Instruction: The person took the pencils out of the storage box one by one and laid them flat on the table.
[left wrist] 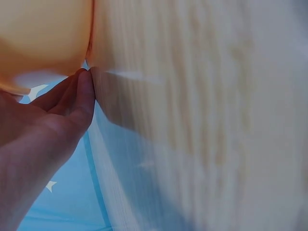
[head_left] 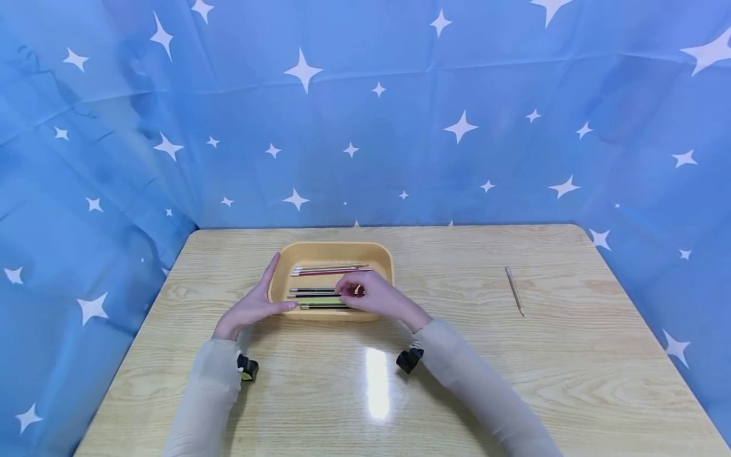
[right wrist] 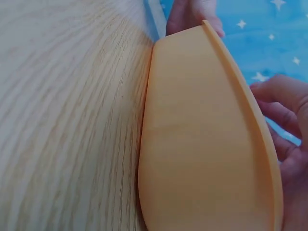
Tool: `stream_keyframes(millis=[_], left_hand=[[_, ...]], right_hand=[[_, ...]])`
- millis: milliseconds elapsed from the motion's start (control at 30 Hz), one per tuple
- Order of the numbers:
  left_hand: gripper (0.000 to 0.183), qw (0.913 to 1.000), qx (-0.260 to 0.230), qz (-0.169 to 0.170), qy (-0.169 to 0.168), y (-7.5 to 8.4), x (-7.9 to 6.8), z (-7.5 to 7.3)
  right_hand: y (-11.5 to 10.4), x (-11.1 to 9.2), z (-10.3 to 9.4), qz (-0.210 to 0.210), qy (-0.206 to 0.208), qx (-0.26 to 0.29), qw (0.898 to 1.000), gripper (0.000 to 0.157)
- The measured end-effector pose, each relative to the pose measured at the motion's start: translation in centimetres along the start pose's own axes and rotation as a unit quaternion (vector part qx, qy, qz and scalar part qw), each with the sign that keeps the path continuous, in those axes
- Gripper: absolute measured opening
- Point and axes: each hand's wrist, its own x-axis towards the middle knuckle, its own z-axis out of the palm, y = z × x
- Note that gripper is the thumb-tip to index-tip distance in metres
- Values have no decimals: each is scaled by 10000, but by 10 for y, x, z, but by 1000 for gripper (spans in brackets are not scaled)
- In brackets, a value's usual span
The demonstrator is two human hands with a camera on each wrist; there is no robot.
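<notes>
A yellow plastic tray sits on the table with several pencils lying crosswise in it. Toward its back lie gold and red pencils; nearer the front are black pencils and a green one. My left hand holds the tray's left front corner, thumb over the rim and fingers along the outer side. Inside the tray, my right hand has bent fingers right at the black and green pencils. In the right wrist view the tray wall hides part of its fingertips, and I cannot tell whether they pinch a pencil.
One gold pencil lies by itself on the right part of the wooden table. A blue cloth with white stars hangs behind and at the sides. Black wrist cameras are worn at both cuffs.
</notes>
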Motion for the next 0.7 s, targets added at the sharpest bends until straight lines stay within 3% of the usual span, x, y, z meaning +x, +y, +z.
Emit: stream_keyframes(millis=[167,333,700], left_hand=[[113,9999,75,-63,43,-1,0,0],[113,9999,49,-91,42,-3,0,1],[113,10000,22,-50,36,-2,0,1]], right_hand=[[1,12,8,332,-514,139,9980,18],[2,19,13,582,-1033,-83,9929,16],[5,30,20,839,-1290,-390,9873,18]])
